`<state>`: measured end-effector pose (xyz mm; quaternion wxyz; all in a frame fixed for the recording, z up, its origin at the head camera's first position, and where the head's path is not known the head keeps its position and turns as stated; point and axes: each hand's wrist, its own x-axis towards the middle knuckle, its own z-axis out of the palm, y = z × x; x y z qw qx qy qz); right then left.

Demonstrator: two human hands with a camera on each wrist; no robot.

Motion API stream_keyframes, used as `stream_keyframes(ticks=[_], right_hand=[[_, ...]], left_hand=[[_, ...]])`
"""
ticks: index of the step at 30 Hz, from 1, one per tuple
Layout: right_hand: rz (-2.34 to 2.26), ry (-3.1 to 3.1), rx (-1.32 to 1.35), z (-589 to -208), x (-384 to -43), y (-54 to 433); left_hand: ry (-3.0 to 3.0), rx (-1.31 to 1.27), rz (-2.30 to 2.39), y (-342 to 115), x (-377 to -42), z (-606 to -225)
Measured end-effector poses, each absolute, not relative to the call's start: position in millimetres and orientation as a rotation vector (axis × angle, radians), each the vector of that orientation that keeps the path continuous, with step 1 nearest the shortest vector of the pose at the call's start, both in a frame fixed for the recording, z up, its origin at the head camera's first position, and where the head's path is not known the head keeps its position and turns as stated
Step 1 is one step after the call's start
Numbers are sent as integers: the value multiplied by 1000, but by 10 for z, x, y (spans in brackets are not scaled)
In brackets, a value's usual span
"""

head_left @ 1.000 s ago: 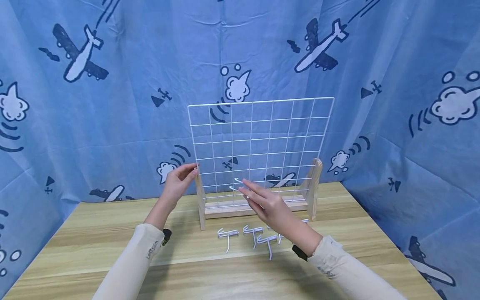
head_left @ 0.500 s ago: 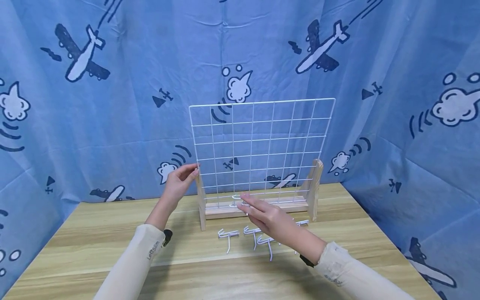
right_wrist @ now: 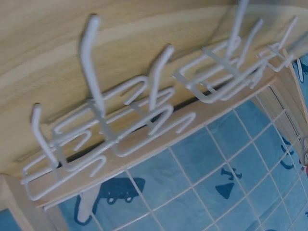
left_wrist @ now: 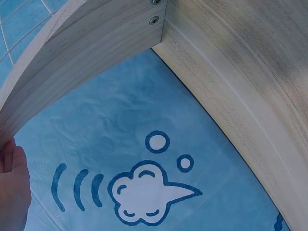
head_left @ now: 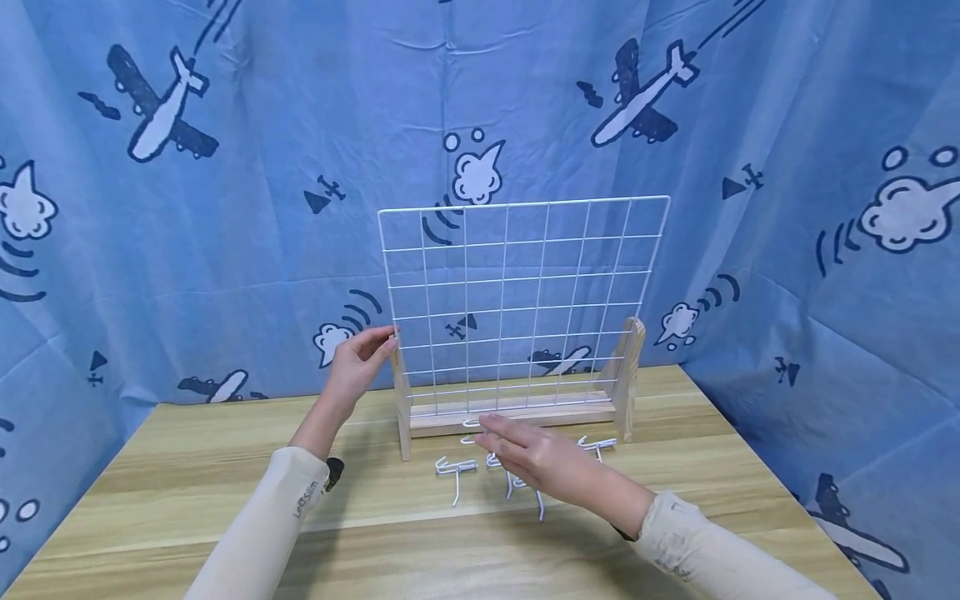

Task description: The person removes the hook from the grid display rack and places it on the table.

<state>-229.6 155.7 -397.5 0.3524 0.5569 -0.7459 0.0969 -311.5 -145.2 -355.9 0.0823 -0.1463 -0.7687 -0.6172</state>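
Note:
A white wire grid rack (head_left: 525, 277) stands upright in a wooden base (head_left: 450, 428) with a wooden upright at each end. My left hand (head_left: 351, 368) pinches the rack's left edge, at the top of the left upright (left_wrist: 72, 62). Low in front of the grid, my right hand (head_left: 543, 458) holds a white wire hook (head_left: 470, 424) between thumb and fingers. Two bent tips of that hook point left; the rest is hidden by the fingers. Several similar hooks, among them a left one (head_left: 456, 467) and a right one (head_left: 597, 444), lie on the table, partly behind the hand.
The wood-grain table (head_left: 187, 500) extends around the rack and towards me. Behind it and to the right hangs a blue curtain (head_left: 262, 208) printed with planes and clouds. In the right wrist view, several hooks (right_wrist: 91, 62) lie close together beside the base.
My right hand has come down with the hook, from in front of the lower grid to just below the base's front edge. The left hand stays at the rack's edge.

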Motion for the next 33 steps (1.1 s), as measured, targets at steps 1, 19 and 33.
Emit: stream_keyframes(ticks=[1,19,33], right_hand=[[235,-1931,1445,-3988,-2291,1560],[-83,-2128,1489,-4241,-2171,1540],[-191,-2257,1524,-4292,-2142,1470]], left_hand=[[-2297,-435,-1843,-1452,-3115,-3557],[-2289,-439,-1857,-1457,-3101,-3542],[-2310,-410,-1845,-1450,-3104,-3544]])
